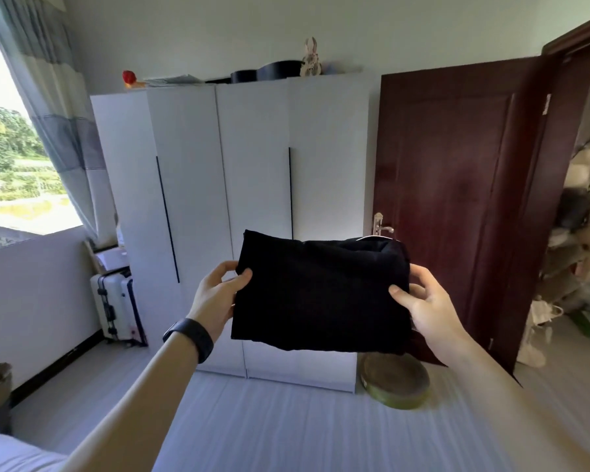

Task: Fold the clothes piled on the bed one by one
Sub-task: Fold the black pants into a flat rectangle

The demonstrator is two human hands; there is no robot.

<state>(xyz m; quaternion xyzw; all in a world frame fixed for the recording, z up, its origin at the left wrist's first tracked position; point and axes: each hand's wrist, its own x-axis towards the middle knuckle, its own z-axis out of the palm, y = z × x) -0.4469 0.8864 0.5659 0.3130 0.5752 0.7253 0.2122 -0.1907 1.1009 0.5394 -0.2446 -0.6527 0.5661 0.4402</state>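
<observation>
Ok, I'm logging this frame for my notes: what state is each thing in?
Black garment: folded, held up in the air.
Left hand: grips the garment's left edge.
Right hand: grips the garment's right edge.
Wardrobe: doors closed.
Brown door: open.
Suitcase: upright, closed.

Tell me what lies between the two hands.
The folded black garment, gripped at its sides by left hand and right hand; head view shows it.
</observation>
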